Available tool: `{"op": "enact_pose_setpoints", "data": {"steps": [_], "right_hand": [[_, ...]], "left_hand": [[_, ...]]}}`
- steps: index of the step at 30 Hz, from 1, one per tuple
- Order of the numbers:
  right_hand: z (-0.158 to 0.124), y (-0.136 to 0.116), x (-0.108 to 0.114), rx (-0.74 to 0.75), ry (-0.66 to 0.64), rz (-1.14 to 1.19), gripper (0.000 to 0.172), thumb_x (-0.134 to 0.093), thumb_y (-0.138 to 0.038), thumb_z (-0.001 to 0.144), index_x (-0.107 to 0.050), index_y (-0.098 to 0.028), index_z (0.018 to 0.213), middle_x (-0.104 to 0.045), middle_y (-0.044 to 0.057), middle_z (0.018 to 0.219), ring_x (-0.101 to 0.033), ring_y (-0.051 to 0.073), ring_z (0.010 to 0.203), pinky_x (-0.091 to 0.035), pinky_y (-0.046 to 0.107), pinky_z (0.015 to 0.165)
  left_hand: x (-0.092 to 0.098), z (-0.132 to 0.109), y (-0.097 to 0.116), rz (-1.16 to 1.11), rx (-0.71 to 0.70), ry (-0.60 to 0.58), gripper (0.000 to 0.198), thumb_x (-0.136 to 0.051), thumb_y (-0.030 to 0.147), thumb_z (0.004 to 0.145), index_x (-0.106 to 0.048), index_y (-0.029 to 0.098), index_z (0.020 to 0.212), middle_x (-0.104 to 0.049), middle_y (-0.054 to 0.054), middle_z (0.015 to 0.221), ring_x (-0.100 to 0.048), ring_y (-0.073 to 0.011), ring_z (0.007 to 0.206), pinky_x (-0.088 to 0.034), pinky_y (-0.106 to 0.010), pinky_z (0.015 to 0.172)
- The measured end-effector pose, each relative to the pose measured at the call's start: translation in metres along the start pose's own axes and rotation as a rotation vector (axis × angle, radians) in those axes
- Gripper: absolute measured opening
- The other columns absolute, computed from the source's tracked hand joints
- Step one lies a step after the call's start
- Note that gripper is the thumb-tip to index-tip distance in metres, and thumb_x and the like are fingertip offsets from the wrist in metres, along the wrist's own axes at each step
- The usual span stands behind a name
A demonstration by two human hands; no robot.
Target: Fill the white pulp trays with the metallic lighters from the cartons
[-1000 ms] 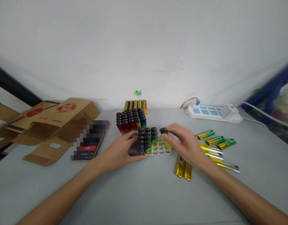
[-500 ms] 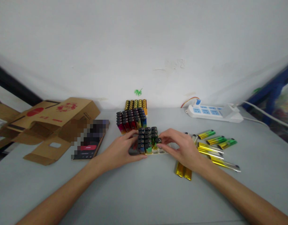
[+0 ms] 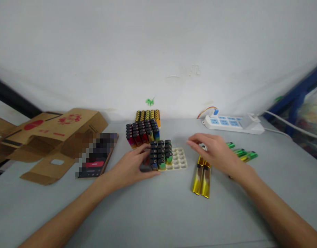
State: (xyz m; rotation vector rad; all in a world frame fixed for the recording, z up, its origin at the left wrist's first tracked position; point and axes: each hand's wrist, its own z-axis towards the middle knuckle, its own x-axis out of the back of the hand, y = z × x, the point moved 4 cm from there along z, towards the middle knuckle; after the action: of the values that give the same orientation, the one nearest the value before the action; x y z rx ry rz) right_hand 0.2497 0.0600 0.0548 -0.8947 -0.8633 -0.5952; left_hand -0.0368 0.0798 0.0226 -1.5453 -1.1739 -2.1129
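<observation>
My left hand [image 3: 132, 163] is wrapped around the left side of a white tray [image 3: 183, 164] with round holes. Several black-topped lighters [image 3: 161, 162] stand upright in the tray's left part, while holes to their right are bare. My right hand [image 3: 215, 150] hovers to the right of the tray, thumb and forefinger stretched leftward and slightly apart, with nothing visible between them. Beneath and beside it lie loose shiny lighters; two gold ones [image 3: 201, 181] lie side by side in front, and green-yellow ones [image 3: 247, 156] lie farther right, partly hidden by my forearm.
Behind the tray stand a block of red and blue lighters [image 3: 141, 134] and a block with gold tops [image 3: 147, 115]. A white power strip [image 3: 232, 124] lies near the wall. To the left are an opened cardboard box [image 3: 68, 127] and a phone-like screen [image 3: 98, 158], partly pixelated.
My right hand has let go of a lighter at the tray and moved right, over the loose lighters. That lighter now stands in the tray. My left hand has stayed at the tray.
</observation>
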Motion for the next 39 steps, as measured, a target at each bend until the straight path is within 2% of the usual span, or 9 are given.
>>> {"op": "enact_pose_setpoints", "data": {"steps": [4, 7, 10, 15, 23, 29, 33, 35, 39], "right_hand": [[-0.019, 0.070, 0.035, -0.224, -0.127, -0.255, 0.030, -0.060, -0.041, 0.100, -0.075, -0.019, 0.114, -0.079, 0.014, 0.111, -0.074, 0.031, 0.097, -0.057, 0.046, 0.089], [-0.036, 0.116, 0.053, -0.461, -0.197, -0.353, 0.037, -0.071, -0.053, 0.087, -0.078, -0.018, 0.098, -0.080, 0.018, 0.101, -0.075, 0.036, 0.090, -0.058, 0.049, 0.084], [-0.044, 0.136, 0.058, -0.616, -0.263, -0.334, 0.046, -0.074, -0.068, 0.080, -0.077, -0.021, 0.082, -0.081, 0.019, 0.093, -0.075, 0.038, 0.080, -0.057, 0.051, 0.076], [-0.042, 0.132, 0.048, -0.674, -0.295, -0.323, 0.060, -0.070, -0.079, 0.078, -0.075, -0.021, 0.090, -0.081, 0.018, 0.091, -0.075, 0.037, 0.080, -0.056, 0.048, 0.073], [-0.035, 0.127, 0.037, -0.620, -0.191, -0.363, 0.059, -0.073, -0.068, 0.083, -0.073, -0.017, 0.112, -0.079, 0.021, 0.103, -0.076, 0.040, 0.095, -0.058, 0.049, 0.084], [-0.022, 0.116, 0.027, -0.570, -0.112, -0.345, 0.045, -0.071, -0.038, 0.088, -0.071, -0.013, 0.126, -0.077, 0.019, 0.115, -0.078, 0.034, 0.090, -0.061, 0.049, 0.091], [-0.017, 0.106, 0.028, -0.548, 0.024, -0.323, 0.055, -0.064, -0.021, 0.087, -0.064, -0.010, 0.141, -0.069, 0.025, 0.136, -0.079, 0.032, 0.092, -0.061, 0.048, 0.094], [-0.015, 0.103, 0.032, -0.563, 0.055, -0.234, 0.051, -0.066, -0.025, 0.087, -0.068, -0.011, 0.136, -0.074, 0.022, 0.128, -0.078, 0.034, 0.094, -0.061, 0.050, 0.091], [-0.009, 0.086, 0.034, -0.522, 0.063, 0.137, 0.029, -0.069, -0.042, 0.089, -0.078, -0.019, 0.104, -0.082, 0.013, 0.107, -0.076, 0.035, 0.100, -0.060, 0.047, 0.089]], "left_hand": [[-0.001, 0.000, -0.001, 0.017, 0.001, -0.012, 0.050, -0.080, 0.053, 0.089, -0.074, 0.017, 0.123, -0.066, -0.015, 0.137, -0.073, -0.0335, 0.119, -0.062, -0.044, 0.104], [0.000, 0.000, -0.001, 0.018, 0.000, -0.014, 0.048, -0.080, 0.053, 0.089, -0.075, 0.017, 0.119, -0.065, -0.015, 0.140, -0.072, -0.0337, 0.121, -0.061, -0.044, 0.105], [0.001, 0.000, 0.000, 0.016, 0.002, -0.008, 0.047, -0.079, 0.054, 0.089, -0.075, 0.017, 0.119, -0.065, -0.015, 0.139, -0.072, -0.0335, 0.120, -0.062, -0.043, 0.104], [0.001, 0.000, -0.001, 0.014, 0.003, -0.011, 0.051, -0.078, 0.056, 0.090, -0.074, 0.016, 0.122, -0.065, -0.015, 0.140, -0.072, -0.0341, 0.121, -0.061, -0.045, 0.106], [-0.001, 0.000, -0.002, 0.034, 0.006, -0.009, 0.047, -0.077, 0.058, 0.090, -0.075, 0.018, 0.115, -0.066, -0.014, 0.139, -0.071, -0.0332, 0.123, -0.060, -0.044, 0.107], [-0.002, -0.001, -0.003, 0.053, 0.018, -0.019, 0.048, -0.077, 0.059, 0.090, -0.075, 0.017, 0.113, -0.066, -0.015, 0.139, -0.070, -0.0340, 0.124, -0.060, -0.044, 0.107], [-0.002, -0.001, -0.002, 0.042, 0.010, -0.015, 0.049, -0.077, 0.057, 0.090, -0.074, 0.017, 0.120, -0.065, -0.015, 0.140, -0.071, -0.0337, 0.123, -0.060, -0.044, 0.108], [-0.001, -0.001, -0.002, 0.032, 0.006, -0.013, 0.048, -0.077, 0.056, 0.090, -0.074, 0.018, 0.119, -0.065, -0.015, 0.140, -0.071, -0.0336, 0.123, -0.059, -0.044, 0.108], [0.000, 0.000, 0.000, 0.007, 0.013, -0.013, 0.050, -0.079, 0.055, 0.089, -0.073, 0.018, 0.122, -0.066, -0.015, 0.139, -0.073, -0.0331, 0.117, -0.063, -0.044, 0.101]]}}
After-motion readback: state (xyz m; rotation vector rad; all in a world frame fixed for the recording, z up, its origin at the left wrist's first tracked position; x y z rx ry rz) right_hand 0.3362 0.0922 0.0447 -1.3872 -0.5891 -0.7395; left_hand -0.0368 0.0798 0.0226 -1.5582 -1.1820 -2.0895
